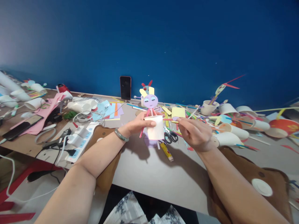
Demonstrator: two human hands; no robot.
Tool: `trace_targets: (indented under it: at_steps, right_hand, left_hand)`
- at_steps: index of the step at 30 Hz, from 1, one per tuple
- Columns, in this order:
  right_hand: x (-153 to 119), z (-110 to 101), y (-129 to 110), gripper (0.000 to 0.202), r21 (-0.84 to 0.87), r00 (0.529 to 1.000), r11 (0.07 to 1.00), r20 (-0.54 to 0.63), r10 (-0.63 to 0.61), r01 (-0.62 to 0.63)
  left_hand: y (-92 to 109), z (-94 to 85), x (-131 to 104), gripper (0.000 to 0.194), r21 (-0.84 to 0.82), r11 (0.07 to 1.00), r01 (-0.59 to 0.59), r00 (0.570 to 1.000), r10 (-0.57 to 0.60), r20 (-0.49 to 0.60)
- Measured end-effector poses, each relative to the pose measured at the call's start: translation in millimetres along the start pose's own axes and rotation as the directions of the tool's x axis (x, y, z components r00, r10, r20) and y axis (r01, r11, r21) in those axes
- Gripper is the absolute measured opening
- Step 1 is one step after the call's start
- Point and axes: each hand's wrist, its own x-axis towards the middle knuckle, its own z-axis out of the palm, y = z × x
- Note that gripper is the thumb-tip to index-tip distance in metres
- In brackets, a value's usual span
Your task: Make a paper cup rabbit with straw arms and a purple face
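My left hand point(141, 123) is closed round the side of a white paper cup point(155, 129), thumb across its front. Above the cup's rim stands a round purple paper face point(150, 101) with drawn eyes and yellow ears, on red sticks. A red stick point(167, 119) reaches out from the cup's right side. Its outer end, with a small purple paper piece point(175, 118), is pinched in the fingers of my right hand point(192, 132). Below the cup lie black-handled scissors point(171, 137) and a yellow tube or box-like item point(166, 151) on the table.
A phone point(125, 88) leans upright against the blue wall. On the left lie a power strip point(81, 141) with cables, pink paper point(50, 110) and another phone point(22, 127). Several paper-cup figures and cups point(234, 131) crowd the right side. Yellow paper point(178, 112) lies behind my hands.
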Motion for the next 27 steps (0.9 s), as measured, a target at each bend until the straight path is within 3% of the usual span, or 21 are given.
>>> trace_targets:
  at_steps: [10, 27]
  right_hand:
    - [-3, 7, -8, 0.038, 0.190, 0.985, 0.968, -0.017, 0.170, -0.164]
    - [-5, 10, -17, 0.037, 0.311, 0.938, 0.890, 0.015, 0.345, -0.333]
  left_hand:
    - [1, 2.5, -1, 0.071, -0.028, 1.000, 0.004, 1.000, -0.004, -0.005]
    - [-2, 2.8, 1, 0.072, -0.012, 1.000, -0.018, 1.000, 0.017, -0.015]
